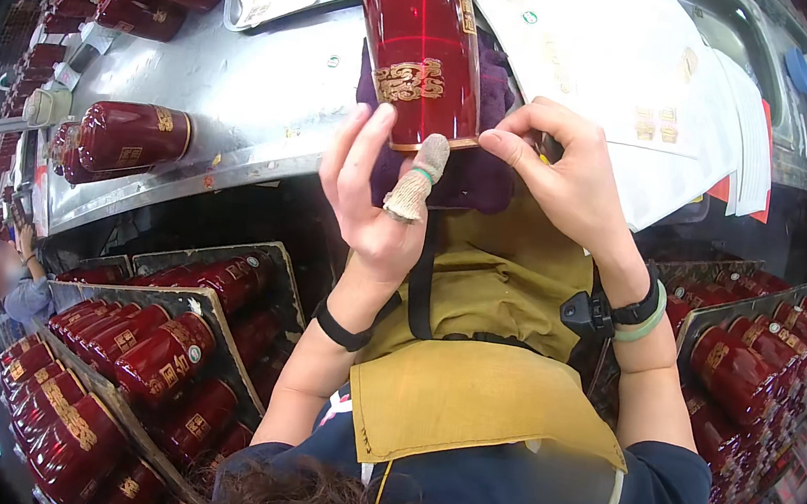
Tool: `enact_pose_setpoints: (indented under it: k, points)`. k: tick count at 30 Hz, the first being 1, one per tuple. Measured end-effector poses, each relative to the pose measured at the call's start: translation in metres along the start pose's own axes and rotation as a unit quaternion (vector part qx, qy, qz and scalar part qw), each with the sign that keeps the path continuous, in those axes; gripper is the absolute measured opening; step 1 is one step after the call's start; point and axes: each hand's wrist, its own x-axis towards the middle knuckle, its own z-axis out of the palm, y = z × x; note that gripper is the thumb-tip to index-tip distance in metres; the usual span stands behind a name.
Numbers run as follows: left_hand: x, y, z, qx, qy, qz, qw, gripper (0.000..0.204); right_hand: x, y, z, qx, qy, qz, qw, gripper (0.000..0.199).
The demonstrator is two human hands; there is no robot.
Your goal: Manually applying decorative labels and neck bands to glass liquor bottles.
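Left hand [378,214], half open, fingers at lower left side of red bottle [421,28], cloth-sheathed digit with green band at base edge; right hand [566,176], thumb and forefinger nearly meeting at the base's right corner, anything pinched between impossible to tell; bottle lying on purple cloth [482,186] at table edge, base toward wearer, with ornate gold label [410,81] and smaller gold panel near its right side; beyond, white sheets [618,62] with gold labels, lettering too small to read; leftward, gold-labelled red bottles [135,141] on metal table [253,82].
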Motion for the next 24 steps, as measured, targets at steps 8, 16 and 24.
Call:
enact_pose_setpoints:
  k: [8,16,24]
  points:
    - [-0.014,-0.008,0.004,-0.166,0.012,-0.138,0.976,0.031,0.0,-0.004,0.001,0.012,-0.009,-0.009,1.0,0.019]
    - [-0.007,0.002,0.0,0.035,-0.008,-0.037,0.999,0.037,0.001,-0.002,0.0,0.002,-0.003,-0.01,1.0,0.019]
    - [-0.011,-0.005,0.005,-0.135,0.01,-0.145,0.98,0.031,0.001,-0.005,0.001,0.016,-0.004,-0.017,1.0,0.018]
